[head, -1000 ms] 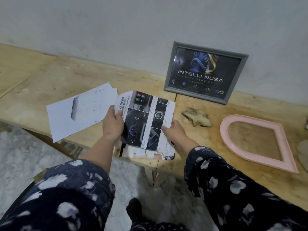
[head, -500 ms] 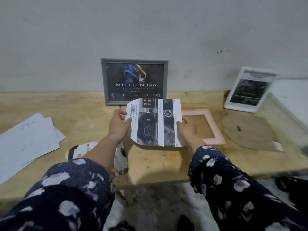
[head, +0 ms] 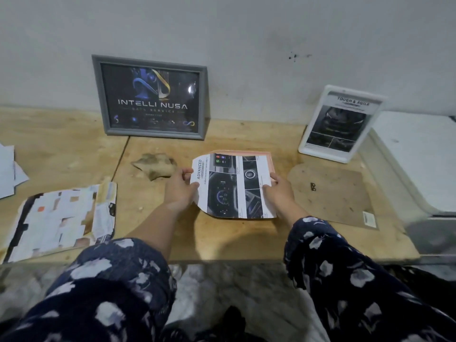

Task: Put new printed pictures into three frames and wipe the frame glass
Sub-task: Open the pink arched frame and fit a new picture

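Observation:
I hold a printed picture [head: 234, 186] with a curved bottom edge and the word ADVANCED on it. My left hand [head: 179, 190] pinches its left edge and my right hand [head: 277, 190] its right edge. It lies over the pink frame [head: 267, 154], of which only the top strip and right corner show. A grey frame [head: 98, 95] with a dark INTELLI NUSA print leans on the wall behind. A white frame [head: 339, 156] with a dark car print leans at the right. A brownish cloth [head: 154, 165] lies crumpled left of my hands.
A brown backing board [head: 333, 193] with a small clip lies right of the picture. Trimmed paper scraps [head: 61, 218] lie at the left front, white sheets [head: 7, 169] at the far left. A white appliance [head: 419, 156] stands at the right. The wooden table [head: 234, 238] ends just before my sleeves.
My view swung right from the paper stack. Both hands carried the printed picture forward and down until it covers the pink frame.

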`<state>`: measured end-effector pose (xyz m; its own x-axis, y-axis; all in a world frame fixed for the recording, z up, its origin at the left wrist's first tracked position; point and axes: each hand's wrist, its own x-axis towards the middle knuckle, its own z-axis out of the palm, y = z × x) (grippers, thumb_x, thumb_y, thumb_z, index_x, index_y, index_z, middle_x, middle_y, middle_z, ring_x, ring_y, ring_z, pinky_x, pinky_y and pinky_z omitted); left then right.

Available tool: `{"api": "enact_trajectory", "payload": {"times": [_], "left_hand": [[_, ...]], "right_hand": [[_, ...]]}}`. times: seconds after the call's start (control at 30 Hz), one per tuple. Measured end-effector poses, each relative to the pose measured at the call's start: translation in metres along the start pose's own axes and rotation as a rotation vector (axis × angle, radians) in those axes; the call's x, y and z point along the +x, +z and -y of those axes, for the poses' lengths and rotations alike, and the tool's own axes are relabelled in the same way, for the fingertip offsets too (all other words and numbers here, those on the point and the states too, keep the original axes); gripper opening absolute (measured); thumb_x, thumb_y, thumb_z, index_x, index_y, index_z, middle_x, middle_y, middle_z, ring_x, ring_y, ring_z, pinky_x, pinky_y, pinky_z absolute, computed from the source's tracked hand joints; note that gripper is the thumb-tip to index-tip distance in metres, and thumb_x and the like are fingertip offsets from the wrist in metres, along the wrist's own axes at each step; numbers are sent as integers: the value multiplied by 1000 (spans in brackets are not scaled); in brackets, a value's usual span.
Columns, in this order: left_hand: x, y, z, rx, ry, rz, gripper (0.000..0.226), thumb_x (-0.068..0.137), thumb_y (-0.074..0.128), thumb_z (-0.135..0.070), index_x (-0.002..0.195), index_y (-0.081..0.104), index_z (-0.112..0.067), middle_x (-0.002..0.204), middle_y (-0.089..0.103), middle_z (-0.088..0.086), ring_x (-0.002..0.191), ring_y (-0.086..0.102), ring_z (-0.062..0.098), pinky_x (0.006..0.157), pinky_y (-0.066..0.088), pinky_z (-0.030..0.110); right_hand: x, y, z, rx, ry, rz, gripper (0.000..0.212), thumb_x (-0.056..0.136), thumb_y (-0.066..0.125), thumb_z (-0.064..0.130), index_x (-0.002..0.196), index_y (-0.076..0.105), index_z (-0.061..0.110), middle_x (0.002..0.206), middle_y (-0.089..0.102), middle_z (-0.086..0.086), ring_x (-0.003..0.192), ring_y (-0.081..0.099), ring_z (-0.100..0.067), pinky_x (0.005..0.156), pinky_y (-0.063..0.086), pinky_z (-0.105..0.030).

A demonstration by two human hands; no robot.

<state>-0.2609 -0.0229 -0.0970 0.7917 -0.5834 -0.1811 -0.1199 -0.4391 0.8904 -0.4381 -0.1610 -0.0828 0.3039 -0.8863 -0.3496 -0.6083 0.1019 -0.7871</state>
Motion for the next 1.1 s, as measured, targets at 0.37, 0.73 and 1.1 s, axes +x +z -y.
{"api": "enact_trajectory", "payload": {"times": [0.37, 0.73, 1.1], "left_hand": [[1, 18, -9, 116, -25, 45, 55, 93, 52, 1, 145, 40, -11, 139, 53, 7, 123, 52, 19, 93, 40, 22], [-21, 25, 12, 791, 173, 97, 35, 95, 52, -30, 129, 53, -32, 139, 48, -6, 132, 31, 19, 105, 26, 38], [-22, 53, -18, 762, 345, 127, 31, 95, 50, -26, 126, 56, -26, 134, 50, -1, 126, 35, 22, 102, 32, 39]], "right_hand": [[18, -14, -13, 66, -62, -14, 54, 90, 43, -2, 140, 44, 18, 142, 48, -6, 121, 55, -23, 89, 55, -40], [-1, -6, -46, -633, -363, -17, 39, 87, 48, 6, 118, 62, 25, 125, 52, 1, 122, 40, -21, 103, 31, -39], [-13, -40, -58, -539, -191, -148, 41, 88, 47, 9, 124, 60, 24, 133, 50, -3, 125, 38, -26, 106, 31, -41]]}}
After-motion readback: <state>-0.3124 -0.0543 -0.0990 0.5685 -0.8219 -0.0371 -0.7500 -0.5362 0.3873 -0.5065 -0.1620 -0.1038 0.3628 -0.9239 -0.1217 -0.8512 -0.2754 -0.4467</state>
